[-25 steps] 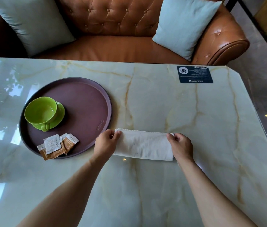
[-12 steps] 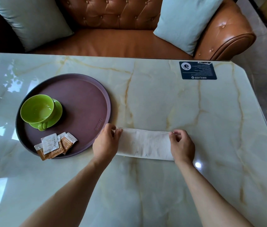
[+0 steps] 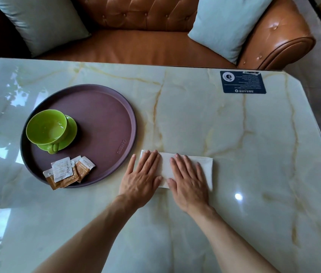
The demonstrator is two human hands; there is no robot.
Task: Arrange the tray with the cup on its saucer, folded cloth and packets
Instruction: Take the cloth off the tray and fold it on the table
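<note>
A round brown tray (image 3: pixel 104 107) lies on the marble table at the left. On it a green cup (image 3: pixel 46 127) stands on its green saucer (image 3: pixel 71 133), handle toward me. Several white and tan packets (image 3: pixel 68 171) lie overlapping at the tray's near rim. Just right of the tray, a white folded cloth (image 3: pixel 206 166) lies flat on the table. My left hand (image 3: pixel 141 178) and my right hand (image 3: pixel 190 179) rest palm-down side by side on the cloth, fingers spread, covering most of it.
The glossy marble table (image 3: pixel 234 134) has a cut corner at the far right and a dark printed card (image 3: pixel 242 82) near it. An orange leather sofa (image 3: pixel 145 44) with two pale cushions runs along the far edge.
My hands held the cloth's two ends by the fingertips. Now the cloth is folded shorter and both hands lie flat on top of it, close together.
</note>
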